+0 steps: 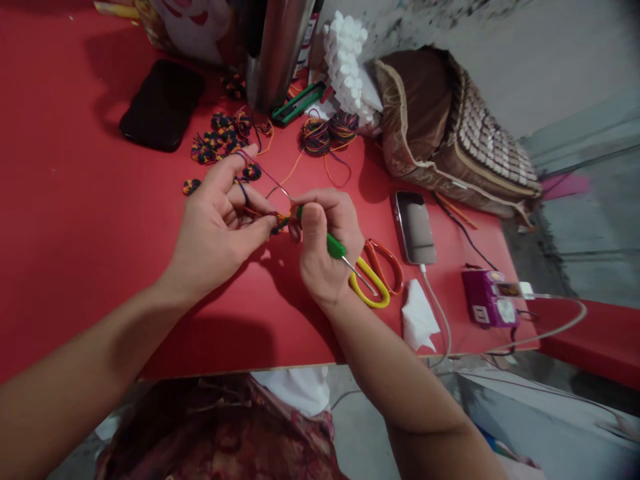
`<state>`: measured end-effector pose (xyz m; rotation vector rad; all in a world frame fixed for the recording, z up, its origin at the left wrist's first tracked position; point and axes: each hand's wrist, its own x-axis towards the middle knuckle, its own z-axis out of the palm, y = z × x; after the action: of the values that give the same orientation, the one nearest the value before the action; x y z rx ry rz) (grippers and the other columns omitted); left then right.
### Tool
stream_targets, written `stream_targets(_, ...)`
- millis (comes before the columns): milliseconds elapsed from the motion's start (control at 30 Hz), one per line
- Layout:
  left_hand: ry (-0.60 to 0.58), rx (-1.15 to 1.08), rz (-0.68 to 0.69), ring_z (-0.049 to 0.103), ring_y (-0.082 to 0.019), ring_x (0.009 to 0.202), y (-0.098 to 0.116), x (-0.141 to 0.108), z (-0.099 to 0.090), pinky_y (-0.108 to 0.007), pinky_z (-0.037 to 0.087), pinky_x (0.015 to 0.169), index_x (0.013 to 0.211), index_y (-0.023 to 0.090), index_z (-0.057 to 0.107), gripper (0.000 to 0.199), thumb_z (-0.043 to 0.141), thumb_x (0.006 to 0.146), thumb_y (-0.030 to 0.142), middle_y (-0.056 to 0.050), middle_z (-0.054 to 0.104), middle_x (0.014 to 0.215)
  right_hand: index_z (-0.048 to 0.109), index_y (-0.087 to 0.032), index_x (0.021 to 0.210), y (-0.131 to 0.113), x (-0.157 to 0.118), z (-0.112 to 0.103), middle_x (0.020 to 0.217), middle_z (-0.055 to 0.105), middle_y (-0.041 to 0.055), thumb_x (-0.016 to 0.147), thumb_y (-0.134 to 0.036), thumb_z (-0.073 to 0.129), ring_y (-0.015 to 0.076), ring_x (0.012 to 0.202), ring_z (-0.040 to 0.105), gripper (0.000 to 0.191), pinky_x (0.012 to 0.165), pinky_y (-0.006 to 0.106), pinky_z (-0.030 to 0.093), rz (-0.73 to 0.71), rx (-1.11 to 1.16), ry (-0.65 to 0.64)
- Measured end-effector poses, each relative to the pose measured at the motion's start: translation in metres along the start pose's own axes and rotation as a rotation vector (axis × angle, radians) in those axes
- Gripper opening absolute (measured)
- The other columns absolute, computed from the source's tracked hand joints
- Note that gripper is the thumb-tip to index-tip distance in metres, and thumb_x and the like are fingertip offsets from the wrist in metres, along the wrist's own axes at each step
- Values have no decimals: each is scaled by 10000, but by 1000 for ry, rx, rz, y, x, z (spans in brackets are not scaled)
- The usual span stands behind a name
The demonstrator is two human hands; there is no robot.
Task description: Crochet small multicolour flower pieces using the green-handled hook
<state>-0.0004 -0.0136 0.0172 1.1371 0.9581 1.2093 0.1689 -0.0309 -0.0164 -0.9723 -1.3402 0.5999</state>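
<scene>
1. Crochet piece [281,224], small and multicoloured, sits between the two hands, above the middle of the red worktop [220,343].
2. Left hand [213,230]: its grip is pinched together on the crochet piece, thumb against fingers. The index finger is raised, and dark yarn [245,193] is looped around the fingers.
3. Right hand [330,233]: its grip is clamped on a green-handled crochet hook [336,247], whose metal shaft points to the near right. Whether these fingers also touch the crochet piece, I cannot tell.
4. Beyond the left hand lies a cluster of dark and orange yarn pompoms [217,141], with a black smartphone [163,107] to its left.
5. Farther back, a green box cutter [299,105] lies beside a steel flask [277,57]; wound yarn bundles [327,135] lie just nearer and to the right.
6. Scissors [384,292] with yellow and orange handles rest just right of the right hand.
7. Farther right, a smartphone on a charging cable [443,313] lies near a crumpled white tissue [419,321]; a brown bag [417,93] stands at the far right.
</scene>
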Motion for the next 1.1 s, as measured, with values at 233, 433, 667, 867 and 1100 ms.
stream_targets(233,-71,-77,-95,815,-227,819,-1,4,-2,-373,645,759,1328,300,735,606,966,799,119,48,800,839,848,-306,999,4,15,1,798,724,-29,1171,-729,629,99,536,583,507,480,253,493,209,291,-39)
stream_targets(433,-114,-80,-97,779,-204,733,3,4,-3,-343,650,700,1306,274,810,622,977,739,81,35,800,815,663,-278,641,10,31,-6,544,471,-42,1100,-950,481,104,424,384,835,372,276,322,265,317,-236)
stream_targets(667,-82,-65,-37,773,-208,734,7,3,-5,-351,659,676,1351,263,817,651,968,749,65,14,825,880,688,-296,646,18,33,-12,535,371,-41,1015,-1059,446,136,454,418,882,388,307,351,277,265,-124)
stream_targets(867,-72,-61,-22,772,-197,730,0,3,-5,-350,643,682,1430,293,771,745,984,745,92,28,806,903,756,-298,762,24,33,-14,567,442,-40,1043,-1033,432,136,464,444,850,390,298,353,267,266,-132)
stream_targets(1100,-108,-104,-63,768,-205,790,-1,4,-4,-357,653,715,1437,363,692,850,1014,697,98,50,764,894,785,-287,822,16,28,-6,645,544,-34,1101,-949,476,114,508,504,782,456,263,408,262,280,-31)
